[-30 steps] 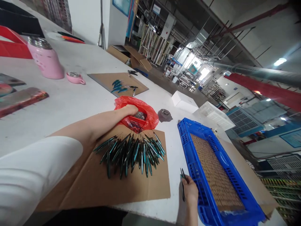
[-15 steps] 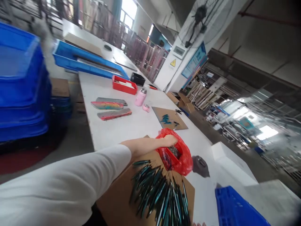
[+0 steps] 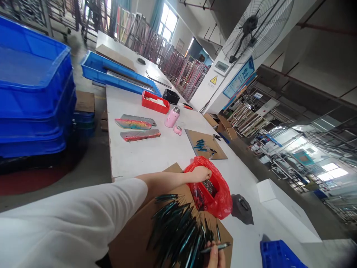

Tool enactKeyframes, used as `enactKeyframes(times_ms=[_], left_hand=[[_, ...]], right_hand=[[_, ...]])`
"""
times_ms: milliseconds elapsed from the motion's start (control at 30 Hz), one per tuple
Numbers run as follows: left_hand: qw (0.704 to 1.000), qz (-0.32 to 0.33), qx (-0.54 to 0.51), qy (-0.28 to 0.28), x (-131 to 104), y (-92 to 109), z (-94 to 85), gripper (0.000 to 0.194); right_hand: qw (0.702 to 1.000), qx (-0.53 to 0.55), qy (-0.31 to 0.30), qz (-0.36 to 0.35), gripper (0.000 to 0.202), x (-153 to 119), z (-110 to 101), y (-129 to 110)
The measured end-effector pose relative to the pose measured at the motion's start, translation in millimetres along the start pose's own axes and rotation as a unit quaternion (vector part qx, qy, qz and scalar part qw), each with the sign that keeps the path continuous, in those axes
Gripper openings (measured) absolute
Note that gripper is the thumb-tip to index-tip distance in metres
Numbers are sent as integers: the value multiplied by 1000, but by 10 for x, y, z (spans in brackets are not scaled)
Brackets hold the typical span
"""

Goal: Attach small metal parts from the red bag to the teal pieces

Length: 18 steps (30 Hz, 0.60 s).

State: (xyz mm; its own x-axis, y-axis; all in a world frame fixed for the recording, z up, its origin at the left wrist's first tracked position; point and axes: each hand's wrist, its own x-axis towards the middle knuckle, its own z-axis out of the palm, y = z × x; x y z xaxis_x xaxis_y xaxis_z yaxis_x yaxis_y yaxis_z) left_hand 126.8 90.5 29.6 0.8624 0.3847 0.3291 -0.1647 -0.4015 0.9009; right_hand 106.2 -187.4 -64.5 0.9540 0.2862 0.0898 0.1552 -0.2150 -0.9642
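Observation:
My left hand [image 3: 201, 174] reaches across to a red plastic bag [image 3: 224, 195], its fingers pinched together over the opening. Whatever it pinches is too small to make out. Inside the bag is a red tray [image 3: 204, 190] with small metal parts [image 3: 209, 185]. At the bottom edge, my right hand [image 3: 216, 257] grips a slender dark fishing lure [image 3: 223, 246] between thumb and fingers. Many similar dark teal lures [image 3: 178, 227] with thin wires lie fanned out on a cardboard sheet [image 3: 128, 238], between my arms.
Farther along the white table [image 3: 134, 160] lie a board [image 3: 189, 138] with several teal lures, a pink bottle [image 3: 172, 117], a red box [image 3: 155, 106] and two colourful wrapped pieces [image 3: 141, 135]. A grey cap [image 3: 242, 209] and white box [image 3: 287, 212] are right; blue crates [image 3: 36, 100] stand left.
My right hand has come up into view from the bottom edge, now with a lure in it. My left hand stays at the red bag, its fingers now visibly pinched. The view has shifted slightly.

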Motion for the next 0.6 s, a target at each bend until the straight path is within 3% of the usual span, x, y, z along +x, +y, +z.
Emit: enactKeyframes(times_ms=[67, 167, 300, 400, 600], left_hand=[[999, -10, -38, -4, -138, 123, 87, 11], [984, -51, -157, -65, -422, 332, 274, 24], [887, -157, -406, -152, -752, 570, 468, 36], [868, -164, -437, -172, -862, 674, 540, 37], [874, -137, -417, -207, -931, 720, 648, 34]], right_hand=[[992, 85, 76, 51, 59, -70, 52, -73], [979, 144, 135, 45, 51, -218, 196, -254], [979, 147, 140, 12, 43, -374, 308, -498], [984, 123, 128, 0, 40, -420, 317, -609], [981, 115, 156, -10, 35, -415, 304, -646]])
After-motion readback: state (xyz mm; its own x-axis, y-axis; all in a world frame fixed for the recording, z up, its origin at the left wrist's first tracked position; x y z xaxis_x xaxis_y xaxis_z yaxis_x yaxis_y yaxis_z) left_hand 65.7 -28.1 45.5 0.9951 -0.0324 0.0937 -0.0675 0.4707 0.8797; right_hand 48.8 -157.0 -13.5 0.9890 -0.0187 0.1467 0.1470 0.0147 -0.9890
